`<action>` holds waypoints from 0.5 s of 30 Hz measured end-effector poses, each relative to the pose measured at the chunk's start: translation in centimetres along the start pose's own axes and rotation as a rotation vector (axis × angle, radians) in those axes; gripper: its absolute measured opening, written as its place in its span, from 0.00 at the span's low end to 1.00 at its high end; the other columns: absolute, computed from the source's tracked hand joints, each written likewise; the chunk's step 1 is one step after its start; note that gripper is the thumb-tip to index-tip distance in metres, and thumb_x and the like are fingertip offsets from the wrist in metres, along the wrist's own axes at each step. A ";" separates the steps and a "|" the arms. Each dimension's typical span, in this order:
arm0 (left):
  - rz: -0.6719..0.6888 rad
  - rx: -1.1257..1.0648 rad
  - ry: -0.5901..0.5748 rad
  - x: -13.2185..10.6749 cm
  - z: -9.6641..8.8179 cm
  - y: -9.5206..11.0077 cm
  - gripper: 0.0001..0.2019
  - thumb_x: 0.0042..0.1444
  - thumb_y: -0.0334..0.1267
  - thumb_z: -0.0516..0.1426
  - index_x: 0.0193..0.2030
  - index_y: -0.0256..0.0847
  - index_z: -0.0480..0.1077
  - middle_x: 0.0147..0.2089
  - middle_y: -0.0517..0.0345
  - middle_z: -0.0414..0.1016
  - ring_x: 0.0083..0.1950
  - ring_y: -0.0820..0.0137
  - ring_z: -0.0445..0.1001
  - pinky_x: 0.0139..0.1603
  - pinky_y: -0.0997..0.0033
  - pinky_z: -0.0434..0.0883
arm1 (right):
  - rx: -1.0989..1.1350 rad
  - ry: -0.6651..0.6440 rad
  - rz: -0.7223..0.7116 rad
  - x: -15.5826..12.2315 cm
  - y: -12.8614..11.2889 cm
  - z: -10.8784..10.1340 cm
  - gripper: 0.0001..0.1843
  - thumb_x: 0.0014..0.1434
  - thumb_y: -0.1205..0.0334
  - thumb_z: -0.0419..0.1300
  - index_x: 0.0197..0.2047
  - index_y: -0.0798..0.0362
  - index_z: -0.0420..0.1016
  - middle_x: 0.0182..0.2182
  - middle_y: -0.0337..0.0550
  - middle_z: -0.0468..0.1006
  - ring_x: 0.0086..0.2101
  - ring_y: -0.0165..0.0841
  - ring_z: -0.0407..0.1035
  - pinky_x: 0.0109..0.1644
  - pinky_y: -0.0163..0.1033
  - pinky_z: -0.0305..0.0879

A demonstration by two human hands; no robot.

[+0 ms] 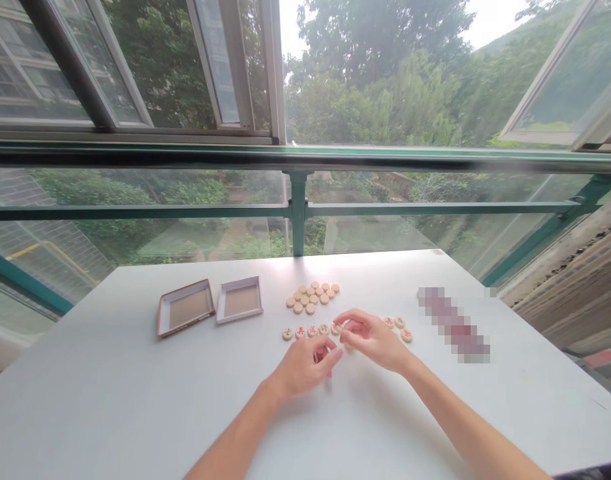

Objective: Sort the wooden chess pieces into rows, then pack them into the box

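head cam | looks forward and down | close over white table (135, 400)

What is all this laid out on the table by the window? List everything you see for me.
table: one, white, against the glazed railing
brown-rimmed tray: one, tan inside, far left of the table
pale-rimmed tray: one, tan inside, right beside the first
blank discs: about a dozen, light wood, clustered beyond the hands
marked discs: at least eight showing, light wood with red or dark marks, in a row, partly hidden by the hands
blurred patch: one, pinkish, right of the row; unreadable
railing: one, green, behind the table
trees: many, green, outside
left hand: one, fingers curled, just nearer than the row
right hand: one, over the row's middle
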State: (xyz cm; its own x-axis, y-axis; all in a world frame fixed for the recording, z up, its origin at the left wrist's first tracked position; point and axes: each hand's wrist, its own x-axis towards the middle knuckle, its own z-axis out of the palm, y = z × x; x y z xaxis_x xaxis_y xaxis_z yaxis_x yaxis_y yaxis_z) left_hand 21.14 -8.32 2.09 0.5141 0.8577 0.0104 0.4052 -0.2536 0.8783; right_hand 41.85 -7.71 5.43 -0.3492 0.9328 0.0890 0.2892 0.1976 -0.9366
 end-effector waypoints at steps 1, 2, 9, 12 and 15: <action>0.002 -0.003 -0.005 0.0 0.0 0.1 0.19 0.65 0.52 0.51 0.38 0.41 0.75 0.25 0.61 0.78 0.25 0.73 0.70 0.29 0.76 0.65 | 0.064 -0.023 -0.002 -0.7 0.2 0.3 0.13 0.63 0.54 0.62 0.48 0.50 0.75 0.27 0.38 0.78 0.32 0.33 0.75 0.38 0.39 0.72; 0.005 -0.005 -0.013 0.0 -0.1 0.2 0.19 0.64 0.53 0.52 0.38 0.41 0.76 0.25 0.61 0.78 0.25 0.73 0.70 0.29 0.75 0.65 | 0.126 -0.040 -0.008 -1.2 0.5 0.6 0.13 0.63 0.53 0.61 0.48 0.50 0.76 0.28 0.39 0.78 0.33 0.34 0.75 0.40 0.40 0.73; -0.014 -0.011 -0.005 -0.1 -0.2 0.6 0.21 0.63 0.53 0.53 0.30 0.39 0.74 0.26 0.59 0.78 0.25 0.74 0.69 0.28 0.76 0.63 | 0.305 -0.106 -0.006 -2.4 1.3 2.1 0.15 0.66 0.50 0.59 0.47 0.52 0.78 0.34 0.43 0.80 0.35 0.34 0.76 0.44 0.44 0.75; 0.004 0.009 -0.015 -0.1 -0.2 0.7 0.20 0.65 0.50 0.51 0.31 0.39 0.75 0.26 0.60 0.77 0.26 0.74 0.69 0.29 0.76 0.63 | 0.204 -0.008 -0.072 -2.6 1.4 2.7 0.13 0.68 0.56 0.56 0.50 0.50 0.77 0.35 0.43 0.79 0.35 0.33 0.76 0.42 0.42 0.75; 0.025 0.033 -0.026 -0.1 -0.2 1.0 0.18 0.67 0.47 0.50 0.34 0.41 0.76 0.26 0.61 0.77 0.26 0.73 0.69 0.30 0.75 0.64 | 0.001 0.124 -0.232 -3.1 1.8 3.2 0.12 0.68 0.64 0.54 0.51 0.47 0.76 0.38 0.44 0.77 0.37 0.35 0.74 0.43 0.44 0.75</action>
State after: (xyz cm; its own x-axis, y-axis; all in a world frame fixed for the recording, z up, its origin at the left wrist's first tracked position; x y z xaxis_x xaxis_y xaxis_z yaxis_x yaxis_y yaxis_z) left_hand 21.28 -8.56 3.04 0.5438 0.8390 0.0191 0.4166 -0.2897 0.8617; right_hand 40.57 -11.19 2.37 -0.2939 0.8925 0.3423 0.2131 0.4103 -0.8867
